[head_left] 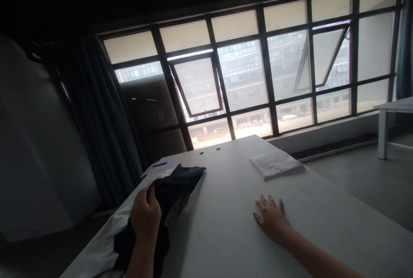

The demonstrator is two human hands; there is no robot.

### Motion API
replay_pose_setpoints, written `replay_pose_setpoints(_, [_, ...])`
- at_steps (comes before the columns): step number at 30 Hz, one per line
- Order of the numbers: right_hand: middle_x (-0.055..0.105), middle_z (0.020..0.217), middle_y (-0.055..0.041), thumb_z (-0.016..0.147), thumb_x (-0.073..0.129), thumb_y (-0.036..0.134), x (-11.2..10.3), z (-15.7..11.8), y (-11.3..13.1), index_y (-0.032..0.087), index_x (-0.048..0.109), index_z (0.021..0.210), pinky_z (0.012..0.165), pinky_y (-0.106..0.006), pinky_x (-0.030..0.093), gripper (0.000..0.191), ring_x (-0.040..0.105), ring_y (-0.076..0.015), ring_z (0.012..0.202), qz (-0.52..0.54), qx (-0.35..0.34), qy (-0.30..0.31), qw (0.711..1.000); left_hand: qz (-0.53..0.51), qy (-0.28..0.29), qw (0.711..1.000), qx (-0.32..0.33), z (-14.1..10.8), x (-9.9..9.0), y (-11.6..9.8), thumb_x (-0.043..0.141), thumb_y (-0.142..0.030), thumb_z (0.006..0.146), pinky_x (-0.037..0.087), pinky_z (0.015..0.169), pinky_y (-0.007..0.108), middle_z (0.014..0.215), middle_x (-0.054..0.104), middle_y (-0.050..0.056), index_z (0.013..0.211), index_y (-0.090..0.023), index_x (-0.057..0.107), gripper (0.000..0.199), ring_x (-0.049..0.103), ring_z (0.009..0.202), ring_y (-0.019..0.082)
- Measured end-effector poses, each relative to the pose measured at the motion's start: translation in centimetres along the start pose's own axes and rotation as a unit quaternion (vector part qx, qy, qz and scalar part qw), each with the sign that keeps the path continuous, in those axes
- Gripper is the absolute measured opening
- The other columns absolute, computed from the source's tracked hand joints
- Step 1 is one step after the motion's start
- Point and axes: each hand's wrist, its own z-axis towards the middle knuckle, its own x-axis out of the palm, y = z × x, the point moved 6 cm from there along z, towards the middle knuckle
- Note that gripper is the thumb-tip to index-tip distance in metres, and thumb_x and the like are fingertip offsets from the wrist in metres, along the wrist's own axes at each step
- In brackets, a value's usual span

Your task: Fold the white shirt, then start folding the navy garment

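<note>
My left hand [146,214] grips a dark navy cloth garment [176,183] near the left side of the white table [222,230]. The garment lies partly on a white plastic bag or sheet [95,255], whose exact form I cannot tell. My right hand [272,220] rests palm down on the tabletop, fingers spread and touching nothing else. Farther ahead of it lies a folded white cloth or flat packet [275,164]. A sheet of paper [158,167] with a blue mark or pen on it sits behind the garment.
Two small round holes [209,150] pierce the far end of the table. Beyond it stands a large framed window [245,71] with dark curtains [103,114] at its left. A second white table [390,116] stands on the grey floor [355,174] to the right.
</note>
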Motion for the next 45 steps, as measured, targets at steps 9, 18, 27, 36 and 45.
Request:
replay_pose_setpoints(9, [0.033, 0.165, -0.0193, 0.094, 0.056, 0.054, -3.2, -1.4, 2.5, 0.017, 0.027, 0.16, 0.12, -0.051, 0.033, 0.081, 0.032, -0.0326, 0.151, 0.204, -0.199, -0.15, 0.947, -0.27, 0.07, 0.933, 0.229, -1.5, -4.4, -17.0, 0.052, -0.013, 0.101, 0.055, 0.084, 0.035, 0.099, 0.067, 0.006, 0.121, -0.024, 0.064, 0.026, 0.066, 0.093, 0.021])
replay_pose_setpoints(18, [0.064, 0.141, -0.0105, 0.088, 0.064, 0.03, -4.8, -3.7, 5.5, 0.029, 0.063, 0.135, 0.11, -0.046, 0.045, 0.047, 0.058, -0.0287, 0.129, 0.288, -0.325, -0.068, 0.898, -0.336, 0.079, 0.881, 0.323, -4.5, -6.3, -22.9, 0.051, -0.008, 0.1, 0.055, 0.07, 0.028, 0.091, 0.073, 0.006, 0.129, -0.024, 0.061, 0.035, 0.07, 0.08, 0.018])
replay_pose_setpoints(27, [0.071, 0.078, -0.0042, 0.094, 0.046, 0.039, -9.3, 0.3, 0.8, 0.022, 0.066, 0.092, 0.07, -0.035, 0.053, 0.026, 0.065, -0.0232, 0.073, 0.395, -0.124, -0.172, 0.894, -0.169, 0.076, 0.96, 0.21, -1.2, -4.2, -15.1, 0.052, -0.025, 0.105, 0.057, 0.078, 0.027, 0.107, 0.077, 0.005, 0.124, -0.023, 0.066, 0.024, 0.076, 0.09, 0.02])
replay_pose_setpoints(36, [0.072, 0.093, -0.0023, 0.068, 0.081, 0.049, -20.7, -2.8, 0.3, 0.026, 0.061, 0.113, 0.075, -0.035, 0.048, 0.054, 0.066, -0.0263, 0.083, 0.204, -0.172, -0.095, 0.959, -0.029, 0.093, 0.989, 0.112, 2.0, -4.7, -10.2, 0.047, -0.052, 0.104, 0.047, 0.064, 0.027, 0.087, 0.078, 0.0, 0.097, -0.025, 0.074, 0.039, 0.073, 0.074, 0.02])
replay_pose_setpoints(45, [0.066, 0.097, -0.0047, 0.091, 0.061, 0.053, -19.6, -3.8, 2.8, 0.025, 0.059, 0.097, 0.067, -0.031, 0.044, 0.029, 0.061, -0.0208, 0.075, 0.142, -0.175, -0.078, 0.971, 0.056, 0.276, 0.957, -0.068, 1.9, -1.9, -5.5, 0.053, -0.066, 0.091, 0.047, 0.065, 0.031, 0.096, 0.076, 0.004, 0.115, -0.027, 0.068, 0.049, 0.072, 0.084, 0.029])
